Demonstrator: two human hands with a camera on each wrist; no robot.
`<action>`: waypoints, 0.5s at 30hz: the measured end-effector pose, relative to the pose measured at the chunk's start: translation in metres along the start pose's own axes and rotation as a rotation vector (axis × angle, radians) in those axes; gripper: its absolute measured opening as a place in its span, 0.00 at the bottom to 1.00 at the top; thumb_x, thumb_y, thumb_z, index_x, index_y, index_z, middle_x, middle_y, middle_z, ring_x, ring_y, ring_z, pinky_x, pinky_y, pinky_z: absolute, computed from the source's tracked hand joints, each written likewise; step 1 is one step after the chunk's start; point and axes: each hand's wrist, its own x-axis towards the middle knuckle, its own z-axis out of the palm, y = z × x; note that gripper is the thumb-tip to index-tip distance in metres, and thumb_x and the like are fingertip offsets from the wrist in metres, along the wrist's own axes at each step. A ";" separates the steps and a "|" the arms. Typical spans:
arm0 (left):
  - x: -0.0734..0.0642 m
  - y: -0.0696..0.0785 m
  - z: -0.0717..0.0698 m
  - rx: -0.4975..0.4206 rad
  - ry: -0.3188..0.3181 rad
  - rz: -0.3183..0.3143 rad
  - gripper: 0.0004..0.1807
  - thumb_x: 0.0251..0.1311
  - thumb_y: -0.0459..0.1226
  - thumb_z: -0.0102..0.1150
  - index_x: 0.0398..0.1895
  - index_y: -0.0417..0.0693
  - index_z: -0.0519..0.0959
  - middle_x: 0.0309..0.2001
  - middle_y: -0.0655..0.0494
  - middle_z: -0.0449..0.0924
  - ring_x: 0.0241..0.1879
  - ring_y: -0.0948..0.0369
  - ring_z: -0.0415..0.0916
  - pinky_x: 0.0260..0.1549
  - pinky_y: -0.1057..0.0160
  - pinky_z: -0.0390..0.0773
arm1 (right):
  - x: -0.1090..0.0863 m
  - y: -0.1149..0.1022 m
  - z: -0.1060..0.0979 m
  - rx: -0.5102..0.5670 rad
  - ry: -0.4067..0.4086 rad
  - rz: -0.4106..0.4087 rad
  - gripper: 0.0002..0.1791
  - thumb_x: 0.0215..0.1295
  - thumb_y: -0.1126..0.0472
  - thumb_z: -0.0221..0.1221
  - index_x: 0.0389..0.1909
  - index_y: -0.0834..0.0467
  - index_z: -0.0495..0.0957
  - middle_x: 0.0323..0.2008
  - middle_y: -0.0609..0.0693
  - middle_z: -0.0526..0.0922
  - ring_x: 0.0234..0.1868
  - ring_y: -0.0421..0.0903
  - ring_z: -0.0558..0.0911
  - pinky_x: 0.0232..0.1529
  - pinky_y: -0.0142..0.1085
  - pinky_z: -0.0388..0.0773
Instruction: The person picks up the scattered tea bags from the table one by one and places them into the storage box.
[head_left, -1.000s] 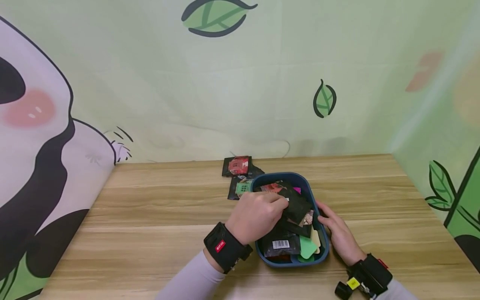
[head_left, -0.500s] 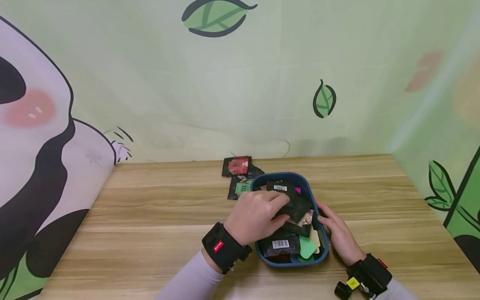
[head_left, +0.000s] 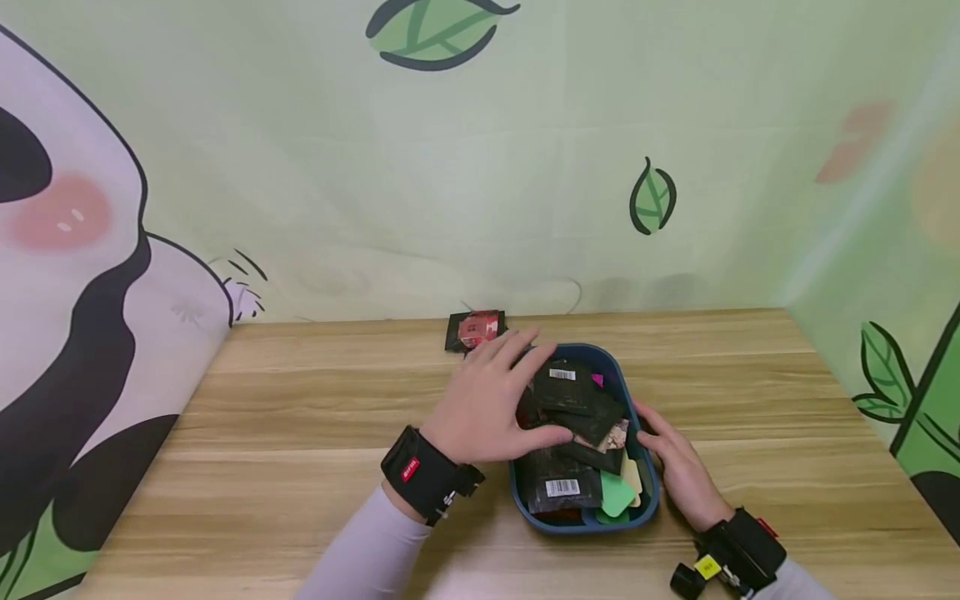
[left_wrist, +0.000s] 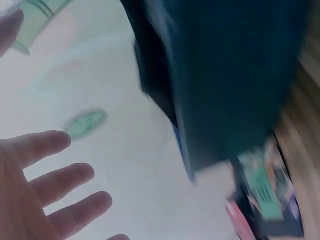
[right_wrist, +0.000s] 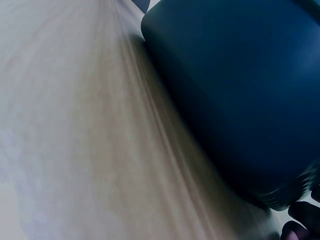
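Note:
In the head view a dark blue plastic bin [head_left: 652, 492] stands on the table, filled with black packets. One black packet [head_left: 562, 393] lies barcode up near its back, and another packet [head_left: 562, 490] with a barcode lies at the front. My left hand [head_left: 480, 408] hangs over the bin's left rim, fingers spread, holding nothing. Those fingers also show in the left wrist view, beside the bin's wall [left_wrist: 235, 90]. My right hand [head_left: 682, 475] rests against the bin's right side. Mostly the bin's outer wall [right_wrist: 240, 95] fills the right wrist view.
Behind the left hand a black packet with a red label [head_left: 478, 330] lies near the table's back edge. A green-labelled packet [left_wrist: 265, 195] lies beside the bin, hidden by the hand in the head view. Green and cream pieces [head_left: 617, 496] sit in the bin's front right corner.
My left hand has let go of a packet among the others in the bin, then moved left with its fingers spreading. That packet now shows its barcode. My right hand stays put.

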 end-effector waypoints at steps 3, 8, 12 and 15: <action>-0.002 -0.022 0.003 -0.005 -0.027 -0.056 0.53 0.51 0.77 0.42 0.76 0.57 0.65 0.75 0.51 0.60 0.71 0.49 0.60 0.65 0.43 0.61 | 0.000 -0.001 0.000 0.004 -0.002 0.006 0.33 0.79 0.51 0.38 0.78 0.63 0.53 0.77 0.60 0.54 0.77 0.56 0.49 0.71 0.59 0.43; -0.009 -0.057 0.009 -0.006 -0.061 -0.137 0.50 0.56 0.72 0.46 0.75 0.53 0.65 0.73 0.46 0.61 0.70 0.47 0.61 0.65 0.44 0.62 | 0.000 0.000 0.000 0.001 -0.005 0.007 0.33 0.79 0.51 0.38 0.78 0.63 0.53 0.77 0.60 0.54 0.77 0.56 0.50 0.72 0.58 0.43; -0.014 -0.074 0.017 0.006 -0.111 -0.207 0.48 0.57 0.70 0.47 0.76 0.54 0.65 0.74 0.48 0.61 0.69 0.46 0.63 0.63 0.43 0.64 | 0.000 0.001 0.000 0.000 -0.010 -0.009 0.33 0.79 0.51 0.38 0.78 0.63 0.53 0.77 0.60 0.54 0.76 0.55 0.50 0.73 0.40 0.49; -0.016 -0.082 0.026 0.029 -0.172 -0.217 0.47 0.57 0.69 0.47 0.76 0.56 0.65 0.75 0.49 0.60 0.71 0.46 0.60 0.65 0.44 0.62 | 0.001 0.002 -0.001 0.015 -0.015 -0.028 0.33 0.79 0.52 0.38 0.78 0.64 0.52 0.77 0.60 0.54 0.76 0.56 0.51 0.66 0.23 0.52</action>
